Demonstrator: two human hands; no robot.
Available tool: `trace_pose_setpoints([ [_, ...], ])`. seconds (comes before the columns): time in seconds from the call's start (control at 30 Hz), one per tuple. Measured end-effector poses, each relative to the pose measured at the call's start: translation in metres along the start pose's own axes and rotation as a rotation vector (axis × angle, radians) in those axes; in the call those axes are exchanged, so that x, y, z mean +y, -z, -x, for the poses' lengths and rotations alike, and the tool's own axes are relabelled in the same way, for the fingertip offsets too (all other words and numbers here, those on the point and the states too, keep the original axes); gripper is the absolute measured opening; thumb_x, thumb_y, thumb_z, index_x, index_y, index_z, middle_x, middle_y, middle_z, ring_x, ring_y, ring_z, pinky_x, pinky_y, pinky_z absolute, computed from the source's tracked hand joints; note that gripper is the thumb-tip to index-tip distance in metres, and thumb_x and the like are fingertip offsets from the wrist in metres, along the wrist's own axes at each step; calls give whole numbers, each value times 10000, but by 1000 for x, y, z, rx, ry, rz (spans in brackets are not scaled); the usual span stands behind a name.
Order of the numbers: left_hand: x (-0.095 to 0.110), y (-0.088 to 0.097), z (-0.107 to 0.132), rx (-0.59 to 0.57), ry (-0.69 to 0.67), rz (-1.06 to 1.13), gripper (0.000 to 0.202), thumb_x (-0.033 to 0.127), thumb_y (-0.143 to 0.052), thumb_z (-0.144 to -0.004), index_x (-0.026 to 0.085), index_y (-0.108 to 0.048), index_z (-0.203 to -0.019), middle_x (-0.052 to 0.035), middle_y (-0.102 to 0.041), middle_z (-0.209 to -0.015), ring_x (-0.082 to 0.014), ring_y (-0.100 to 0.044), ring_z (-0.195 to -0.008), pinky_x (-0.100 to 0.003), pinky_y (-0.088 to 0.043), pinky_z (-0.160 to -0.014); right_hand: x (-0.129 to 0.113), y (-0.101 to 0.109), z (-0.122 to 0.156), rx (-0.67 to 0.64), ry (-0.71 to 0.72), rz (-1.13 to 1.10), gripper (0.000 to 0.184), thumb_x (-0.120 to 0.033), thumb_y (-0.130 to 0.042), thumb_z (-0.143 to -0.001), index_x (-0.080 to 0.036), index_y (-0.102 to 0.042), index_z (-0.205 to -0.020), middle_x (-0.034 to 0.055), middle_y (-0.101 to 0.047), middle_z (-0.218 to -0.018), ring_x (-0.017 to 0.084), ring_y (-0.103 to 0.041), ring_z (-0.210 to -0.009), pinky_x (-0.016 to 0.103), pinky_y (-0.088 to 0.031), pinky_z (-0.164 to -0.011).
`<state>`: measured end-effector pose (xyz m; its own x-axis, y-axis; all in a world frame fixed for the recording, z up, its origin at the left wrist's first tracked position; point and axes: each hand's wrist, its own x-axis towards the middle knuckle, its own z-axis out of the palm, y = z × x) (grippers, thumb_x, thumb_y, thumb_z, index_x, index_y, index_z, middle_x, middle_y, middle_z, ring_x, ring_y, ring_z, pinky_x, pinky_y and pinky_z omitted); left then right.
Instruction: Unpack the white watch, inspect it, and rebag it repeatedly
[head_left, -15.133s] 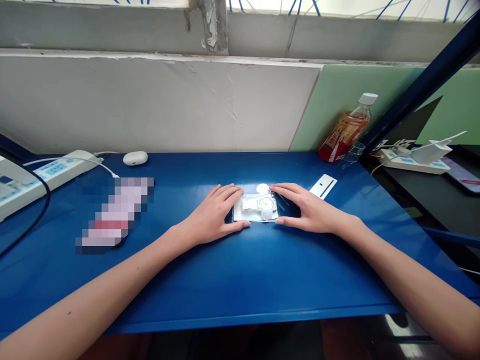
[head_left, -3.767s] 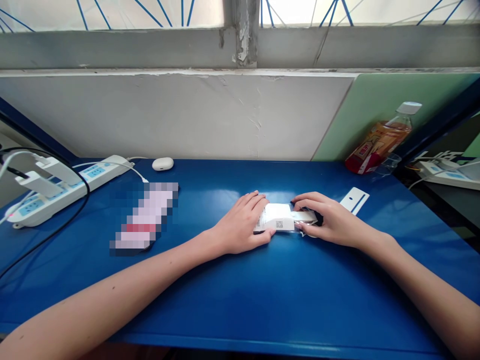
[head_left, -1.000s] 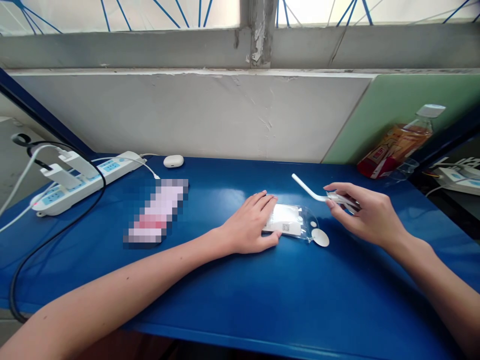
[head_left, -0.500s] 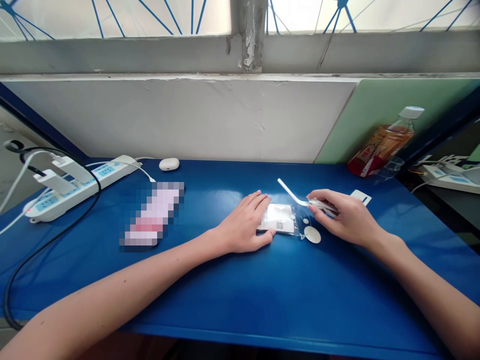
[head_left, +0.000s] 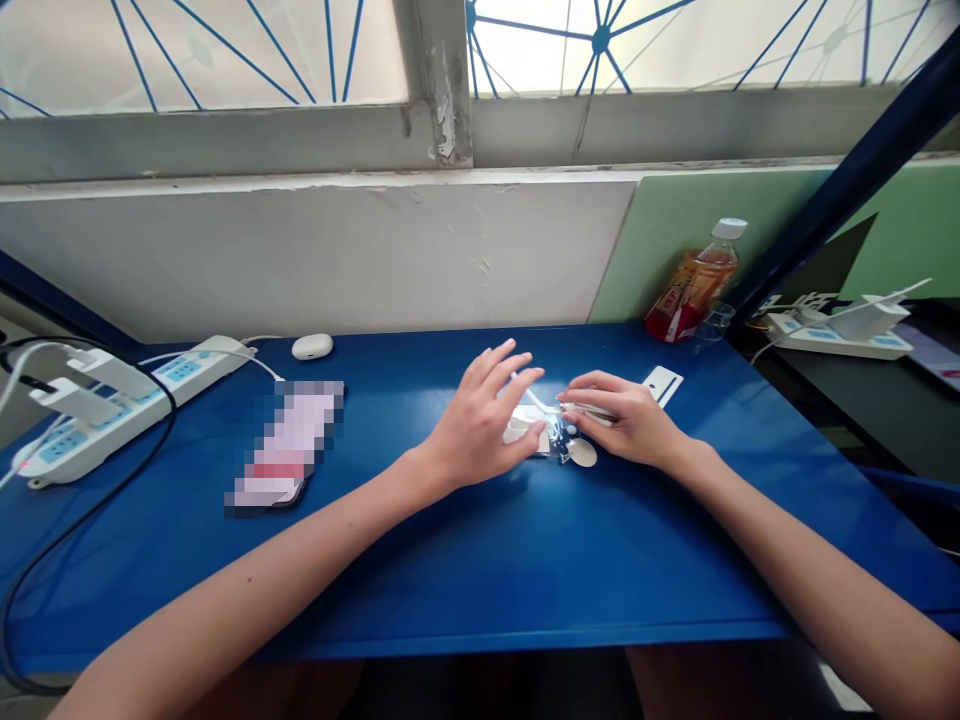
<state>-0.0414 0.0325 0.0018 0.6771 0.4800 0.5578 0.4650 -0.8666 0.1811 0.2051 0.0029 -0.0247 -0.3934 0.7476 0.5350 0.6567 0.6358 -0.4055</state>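
My left hand (head_left: pixel 484 420) hovers with its fingers spread over a small clear plastic packet (head_left: pixel 556 432) that has a white card (head_left: pixel 537 440) in it. The hand covers part of the packet, and nothing is in its grip. On the right, my right hand (head_left: pixel 626 415) pinches a slim, pale piece with a white bent strip (head_left: pixel 546 406) that reaches over the packet toward my left fingers. What exactly this piece is I cannot make out. A cream round disc (head_left: pixel 582 453) lies on the table just below my right fingertips.
Behind my right hand lies a white slotted card (head_left: pixel 664 385). A drink bottle (head_left: pixel 694 285) leans at the back right. To the left are a blurred-out phone (head_left: pixel 296 430), a white earbud case (head_left: pixel 312 347) and a power strip (head_left: pixel 180 372) with cables on the blue table (head_left: pixel 450 590).
My left hand has lifted off the packet and its fingers have spread. My right hand has brought the white bent strip closer to the left hand. The whole view has shifted to the right.
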Motion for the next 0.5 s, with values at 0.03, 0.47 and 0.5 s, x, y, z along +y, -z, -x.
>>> trace_pose_setpoints([
  [0.03,3,-1,-7,-41,-33,-19,437,359,-546,-929,116,-544,-1293,-189,-533,-1416,-338,-319,-1461,-542,-251,-1203,-2,-2,0,35,3,-10,196,-328,-594,-935,-237,-726,-1049,102,-721,-1048,217,-710,-833,357,-578,-733],
  [0.47,8,-2,-28,-148,273,645,289,312,-431,-1033,164,-659,-935,-55,-724,-846,-178,-698,-768,-268,-522,-713,-27,-4,-23,459,-434,-802,209,-398,-812,-762,-232,-762,-879,3,-721,-753,151,-625,-614,308,-534,-609],
  [0.5,9,-2,-29,-157,359,802,282,324,-455,-1023,156,-654,-918,-61,-724,-833,-180,-705,-759,-267,-533,-701,-28,-6,-30,474,-459,-866,223,-435,-792,-779,-231,-769,-865,9,-728,-777,153,-637,-662,309,-539,-661],
])
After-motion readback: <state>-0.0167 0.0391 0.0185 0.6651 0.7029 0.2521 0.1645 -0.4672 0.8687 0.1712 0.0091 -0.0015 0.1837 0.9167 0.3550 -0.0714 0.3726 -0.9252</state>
